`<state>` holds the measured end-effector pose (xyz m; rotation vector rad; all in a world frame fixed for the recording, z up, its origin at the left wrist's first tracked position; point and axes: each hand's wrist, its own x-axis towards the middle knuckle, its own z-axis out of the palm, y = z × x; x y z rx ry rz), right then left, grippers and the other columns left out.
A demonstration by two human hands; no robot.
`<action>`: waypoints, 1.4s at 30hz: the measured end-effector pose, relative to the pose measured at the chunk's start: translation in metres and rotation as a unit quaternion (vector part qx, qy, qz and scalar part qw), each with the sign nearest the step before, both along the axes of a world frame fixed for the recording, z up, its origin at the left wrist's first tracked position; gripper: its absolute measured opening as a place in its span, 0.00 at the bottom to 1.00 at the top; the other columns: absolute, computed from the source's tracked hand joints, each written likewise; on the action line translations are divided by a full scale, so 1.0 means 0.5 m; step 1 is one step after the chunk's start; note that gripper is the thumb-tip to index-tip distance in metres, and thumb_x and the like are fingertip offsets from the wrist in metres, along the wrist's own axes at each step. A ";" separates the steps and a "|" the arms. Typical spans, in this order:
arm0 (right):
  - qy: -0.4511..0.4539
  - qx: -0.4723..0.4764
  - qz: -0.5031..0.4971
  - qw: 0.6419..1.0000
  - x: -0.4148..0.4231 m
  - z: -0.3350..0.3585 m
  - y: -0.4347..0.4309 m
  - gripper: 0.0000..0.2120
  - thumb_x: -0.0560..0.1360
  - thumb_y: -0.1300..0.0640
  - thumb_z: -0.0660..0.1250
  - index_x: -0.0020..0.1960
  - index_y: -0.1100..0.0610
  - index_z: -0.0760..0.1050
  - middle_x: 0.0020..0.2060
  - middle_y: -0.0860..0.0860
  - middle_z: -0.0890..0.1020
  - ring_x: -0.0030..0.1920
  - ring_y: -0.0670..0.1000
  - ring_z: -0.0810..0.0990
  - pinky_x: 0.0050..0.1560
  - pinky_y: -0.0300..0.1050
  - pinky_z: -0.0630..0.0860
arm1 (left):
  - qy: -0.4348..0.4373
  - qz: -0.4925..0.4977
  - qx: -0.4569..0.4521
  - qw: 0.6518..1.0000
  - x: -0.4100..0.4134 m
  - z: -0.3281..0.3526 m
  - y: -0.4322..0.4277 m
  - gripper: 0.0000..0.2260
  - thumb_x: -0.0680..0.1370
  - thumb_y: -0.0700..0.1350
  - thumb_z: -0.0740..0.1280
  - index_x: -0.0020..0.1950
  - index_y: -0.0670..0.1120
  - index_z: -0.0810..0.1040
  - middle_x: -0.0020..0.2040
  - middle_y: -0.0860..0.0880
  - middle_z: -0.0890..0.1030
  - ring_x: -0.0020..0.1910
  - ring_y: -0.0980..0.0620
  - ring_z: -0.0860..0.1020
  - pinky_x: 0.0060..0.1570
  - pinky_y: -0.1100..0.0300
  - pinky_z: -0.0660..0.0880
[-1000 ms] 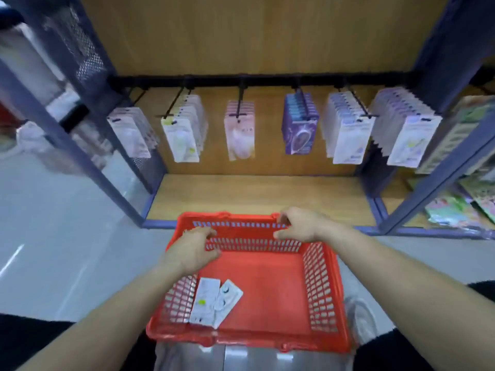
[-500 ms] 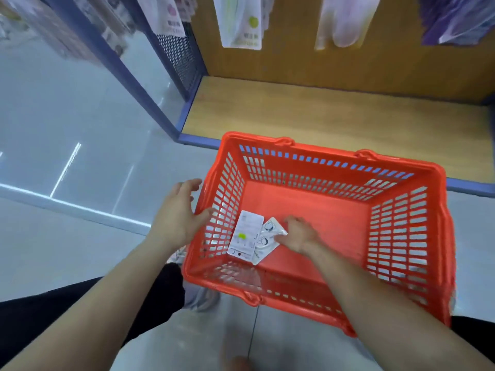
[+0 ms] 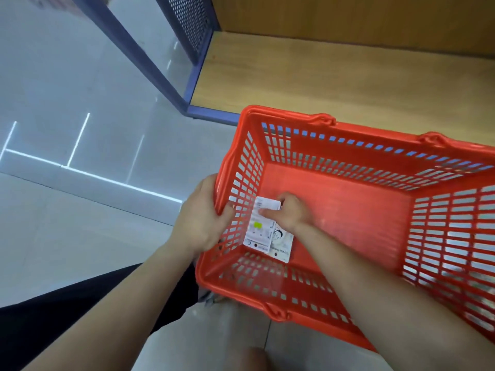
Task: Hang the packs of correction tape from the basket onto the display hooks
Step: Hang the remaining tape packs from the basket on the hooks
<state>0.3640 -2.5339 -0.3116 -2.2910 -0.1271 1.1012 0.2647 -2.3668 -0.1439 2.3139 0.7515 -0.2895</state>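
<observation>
A red plastic basket (image 3: 348, 145) stands on the floor in front of the shelf. Two white packs of correction tape (image 3: 259, 228) lie stacked at its left inner wall, the lower pack (image 3: 281, 246) peeking out on the right. My right hand (image 3: 290, 212) is inside the basket, fingers curled round the top end of the packs with the thumb across the upper one. My left hand (image 3: 201, 218) grips the basket's left rim from outside. No display hooks are in view.
A wooden shelf base (image 3: 334, 73) with a blue metal frame (image 3: 171, 84) and a perforated side panel (image 3: 192, 25) lies beyond the basket. Grey tiled floor (image 3: 67, 129) stretches to the left. My dark trouser leg (image 3: 67, 311) shows at the lower left.
The camera tilted down, so the hanging packs left the view. My left hand moved onto the basket's left rim and gripped it. My right hand closed on the packs and squared them together.
</observation>
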 end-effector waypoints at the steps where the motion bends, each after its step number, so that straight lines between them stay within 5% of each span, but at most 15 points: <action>1: -0.002 0.002 0.011 1.000 0.001 0.001 0.007 0.22 0.69 0.40 0.78 0.56 0.52 0.79 0.50 0.48 0.83 0.52 0.53 0.82 0.47 0.45 0.75 | 0.001 0.001 -0.001 1.000 0.000 0.000 -0.001 0.29 0.71 0.58 0.60 0.71 0.53 0.68 0.63 0.49 0.80 0.59 0.46 0.80 0.60 0.45 0.77; 11: -0.038 0.071 -0.001 0.997 0.049 0.097 -0.056 0.07 0.73 0.54 0.77 0.48 0.50 0.80 0.41 0.45 0.83 0.41 0.48 0.81 0.41 0.42 0.73 | 0.004 0.011 -0.011 1.000 -0.003 0.024 -0.002 0.30 0.71 0.56 0.69 0.72 0.56 0.66 0.63 0.53 0.80 0.56 0.52 0.82 0.59 0.46 0.79; 17: -0.108 0.143 -0.007 0.984 0.097 0.296 -0.112 0.10 0.69 0.53 0.80 0.41 0.48 0.78 0.41 0.48 0.86 0.45 0.52 0.85 0.49 0.55 0.80 | -0.036 -0.006 0.024 0.999 0.011 0.111 -0.036 0.30 0.73 0.55 0.74 0.73 0.53 0.68 0.66 0.52 0.74 0.57 0.51 0.80 0.59 0.46 0.79; 27: -0.190 0.242 -0.028 0.951 0.092 0.662 -0.220 0.11 0.69 0.58 0.81 0.43 0.52 0.79 0.42 0.49 0.86 0.42 0.44 0.82 0.45 0.45 0.78 | -0.035 -0.046 0.056 0.997 0.031 0.289 -0.117 0.30 0.76 0.61 0.70 0.73 0.48 0.73 0.71 0.45 0.74 0.68 0.45 0.75 0.66 0.49 0.72; 32: -0.229 0.245 -0.037 0.942 0.059 0.774 -0.280 0.11 0.70 0.58 0.81 0.47 0.58 0.82 0.45 0.51 0.87 0.44 0.47 0.85 0.46 0.45 0.80 | -0.151 -0.069 -0.150 0.975 0.032 0.393 -0.216 0.15 0.80 0.53 0.69 0.65 0.47 0.79 0.58 0.53 0.84 0.55 0.57 0.82 0.55 0.64 0.78; 37: -0.215 0.303 -0.087 0.924 0.017 0.848 -0.319 0.10 0.72 0.58 0.79 0.50 0.58 0.82 0.44 0.52 0.88 0.42 0.46 0.86 0.43 0.43 0.82 | -0.192 -0.110 -0.273 0.936 0.036 0.479 -0.291 0.13 0.78 0.40 0.74 0.61 0.48 0.79 0.50 0.48 0.88 0.48 0.51 0.87 0.44 0.59 0.83; 42: -0.159 0.364 -0.168 0.902 -0.002 0.850 -0.349 0.21 0.69 0.62 0.80 0.60 0.55 0.79 0.50 0.55 0.86 0.48 0.53 0.87 0.50 0.49 0.83 | -0.207 -0.067 -0.331 0.918 0.036 0.492 -0.296 0.14 0.78 0.37 0.73 0.63 0.43 0.80 0.52 0.45 0.87 0.51 0.44 0.87 0.52 0.44 0.84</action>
